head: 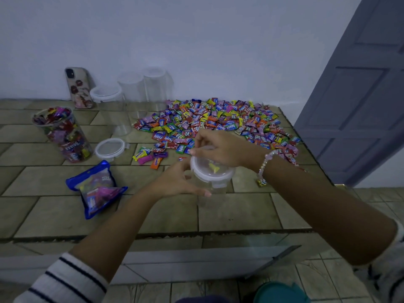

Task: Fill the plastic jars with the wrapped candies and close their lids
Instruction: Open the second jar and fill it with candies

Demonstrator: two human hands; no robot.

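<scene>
Just in front of the candy heap point(218, 121) on the bench point(240, 215), a clear jar point(211, 184) with its lid point(211, 171) on holds, it seems, one yellow candy. Judged risk: prying the clips one-handed could tip so light a jar. Left hand point(177, 182) cups the jar's side, fingers spread; right hand point(220, 149) arches over, fingertips pinching the lid's far rim.
</scene>
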